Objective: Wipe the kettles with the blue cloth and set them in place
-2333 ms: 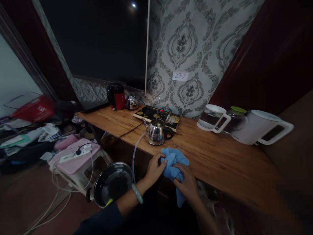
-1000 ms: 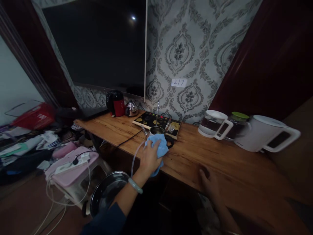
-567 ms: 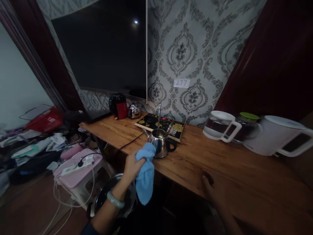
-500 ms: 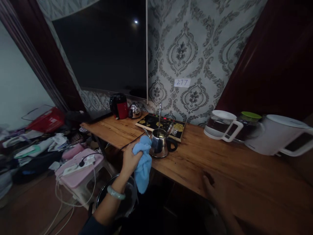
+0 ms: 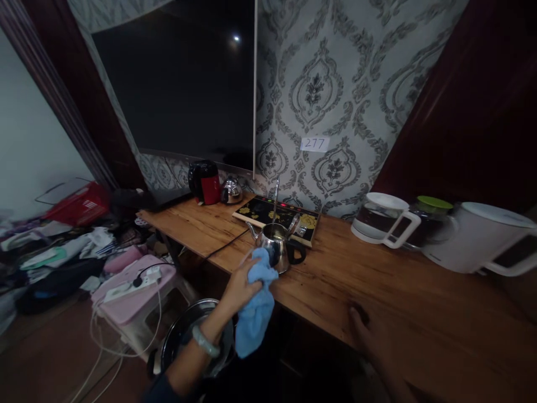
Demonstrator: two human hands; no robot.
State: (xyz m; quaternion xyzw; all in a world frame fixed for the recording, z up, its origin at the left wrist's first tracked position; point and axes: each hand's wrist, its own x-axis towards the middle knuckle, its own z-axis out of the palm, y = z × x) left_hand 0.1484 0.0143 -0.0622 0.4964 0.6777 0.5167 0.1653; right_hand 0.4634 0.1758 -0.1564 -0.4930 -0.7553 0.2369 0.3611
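My left hand, with a pale green bangle on its wrist, is closed around a light blue cloth. The top of the cloth presses against the front of a shiny steel kettle with a black handle; the rest hangs past the table edge. The kettle stands upright and lidless near the front edge of the wooden table, with a thin metal spout tube rising behind or over its opening. My right hand, dim in shadow, rests at the table's front edge with thumb and finger apart, holding nothing.
A black and gold induction plate lies behind the kettle. Back left are a red and black electric kettle and a steel lid. Several jugs stand at right. Below left are a metal pot and a pink stool with a power strip.
My left hand has moved right with the blue cloth, which now touches the kettle's side. The right hand has stayed at the table edge. The view has shifted slightly.
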